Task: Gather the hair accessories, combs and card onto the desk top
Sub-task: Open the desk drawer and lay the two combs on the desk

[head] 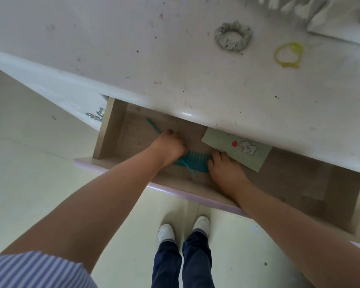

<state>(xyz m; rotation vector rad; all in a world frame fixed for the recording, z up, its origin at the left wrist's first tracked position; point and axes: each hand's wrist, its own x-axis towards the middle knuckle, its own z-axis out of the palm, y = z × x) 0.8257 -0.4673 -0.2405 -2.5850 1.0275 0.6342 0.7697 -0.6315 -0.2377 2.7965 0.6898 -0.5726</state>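
Inside the open drawer [299, 183]: left hand [168, 146] fingers closed around a thin teal comb [153, 126]; right hand [224, 169] fingers pressing the wide teal comb [197, 161], beside the card [237, 149].

There was just one camera, worn on the person's head. It looked forward and steeply down, so the person's own shoes [183, 227] showed near 6 o'clock. The white counter [133, 48] filled the top of the view, towards 12 o'clock, tilted a bit. The open drawer [295, 181] sat in the middle, close enough for both arms to reach in. The wide lens bent the edges of things.
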